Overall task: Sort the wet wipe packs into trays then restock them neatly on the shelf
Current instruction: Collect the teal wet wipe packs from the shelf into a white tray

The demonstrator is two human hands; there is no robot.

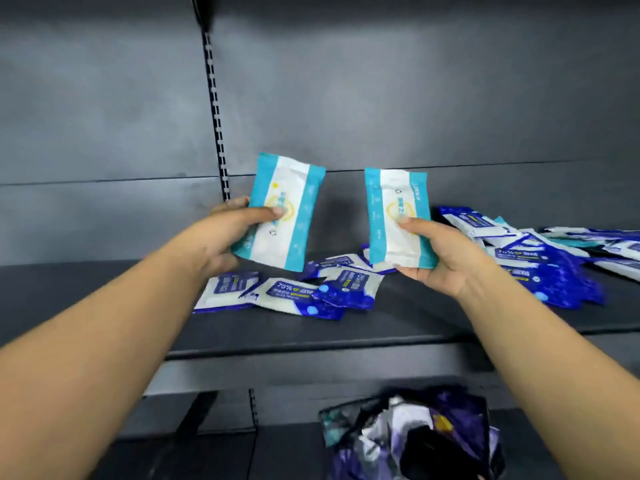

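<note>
- Above the dark shelf (398, 327): left hand (221, 233) grips one teal wipe pack (282, 209), thumb pressed on its front, fingers curled behind.
- Right hand (436, 258) holds a second teal pack (398, 220) the same way, thumb on front.
- Both packs upright, apart, off the shelf.
- Blue wipe packs (294, 292) lie scattered loose on the shelf; more blue packs (540, 258) piled at right.
- No trays in view; sorting looks early, restocking not begun.
- Crumpled bag (415, 434) on the lower level, contents unclear.
</note>
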